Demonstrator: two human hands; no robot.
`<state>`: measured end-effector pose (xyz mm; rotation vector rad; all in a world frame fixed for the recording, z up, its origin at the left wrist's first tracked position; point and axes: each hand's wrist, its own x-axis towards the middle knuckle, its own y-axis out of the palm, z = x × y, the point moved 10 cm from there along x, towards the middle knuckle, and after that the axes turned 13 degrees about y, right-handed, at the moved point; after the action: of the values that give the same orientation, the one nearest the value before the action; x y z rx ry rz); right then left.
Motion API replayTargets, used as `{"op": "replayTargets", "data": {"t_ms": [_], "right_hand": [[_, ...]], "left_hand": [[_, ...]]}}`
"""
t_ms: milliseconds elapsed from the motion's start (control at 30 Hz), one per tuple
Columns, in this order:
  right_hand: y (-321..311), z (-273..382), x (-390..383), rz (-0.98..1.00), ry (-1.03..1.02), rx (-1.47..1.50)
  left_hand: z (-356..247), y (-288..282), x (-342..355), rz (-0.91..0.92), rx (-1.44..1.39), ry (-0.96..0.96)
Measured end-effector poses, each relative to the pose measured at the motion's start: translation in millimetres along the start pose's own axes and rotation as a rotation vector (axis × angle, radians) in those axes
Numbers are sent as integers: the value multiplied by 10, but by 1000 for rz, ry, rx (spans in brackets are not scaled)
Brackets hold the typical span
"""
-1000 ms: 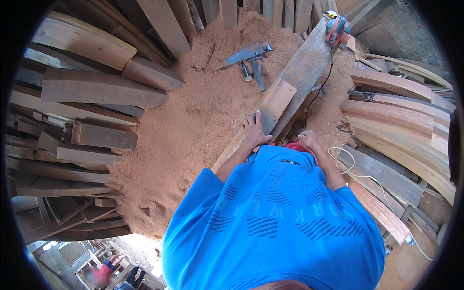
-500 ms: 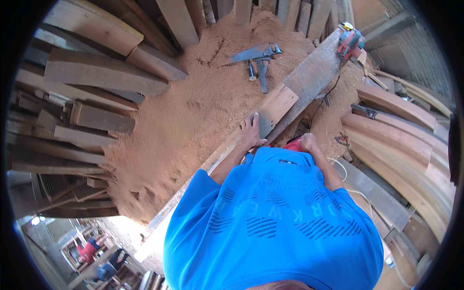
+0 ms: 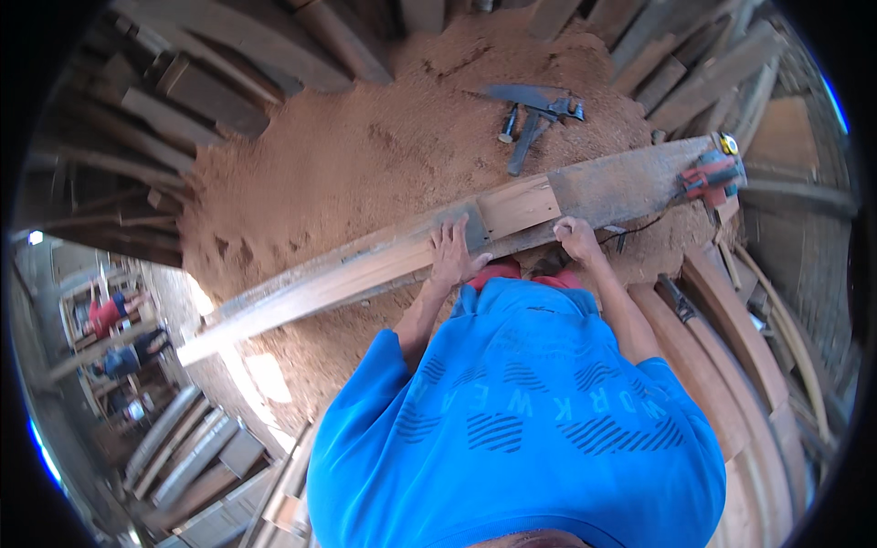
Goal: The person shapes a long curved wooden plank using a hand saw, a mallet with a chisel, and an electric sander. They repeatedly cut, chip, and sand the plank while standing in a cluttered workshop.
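My left hand (image 3: 449,256) lies with fingers spread on a long pale plank (image 3: 311,281), beside a flat dark grey piece (image 3: 476,230). To its right is a short reddish wooden section (image 3: 523,206) with small dark spots. My right hand (image 3: 577,239) is curled closed by the near edge of that section; what it holds, if anything, cannot be made out. A wide worn beam (image 3: 630,183) runs beneath and to the right. On its far right end sit a red power tool (image 3: 709,179) with a cord and a yellow tape measure (image 3: 728,144).
Beyond the beam, a handsaw (image 3: 525,94), a hammer (image 3: 523,151) and a chisel-like tool (image 3: 508,125) lie on sawdust (image 3: 365,164). Timber (image 3: 215,96) stands around the far side. Curved planks (image 3: 713,365) lie at right. Two people (image 3: 123,352) are far off at left.
The view has turned, so the beam lies more level. My right hand has come up from near my lap to the wood's edge. My left hand stays spread on the plank.
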<state>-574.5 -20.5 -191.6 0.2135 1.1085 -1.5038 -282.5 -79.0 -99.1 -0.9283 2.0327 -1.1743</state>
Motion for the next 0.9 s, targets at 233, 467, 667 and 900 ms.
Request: {"op": "replayTargets", "data": {"t_ms": [233, 467, 667, 900], "right_hand": [[67, 1205, 124, 67, -239, -253], [870, 1815, 267, 222, -463, -369], [1178, 2315, 26, 149, -576, -679], [1633, 2326, 217, 370, -406, -733]], "left_hand": [[232, 1165, -910, -312, -1181, -732], [504, 1498, -986, -700, -1807, -1029], [608, 1609, -835, -721, -1850, -1029], [527, 1452, -800, -690, -1933, -1069]]}}
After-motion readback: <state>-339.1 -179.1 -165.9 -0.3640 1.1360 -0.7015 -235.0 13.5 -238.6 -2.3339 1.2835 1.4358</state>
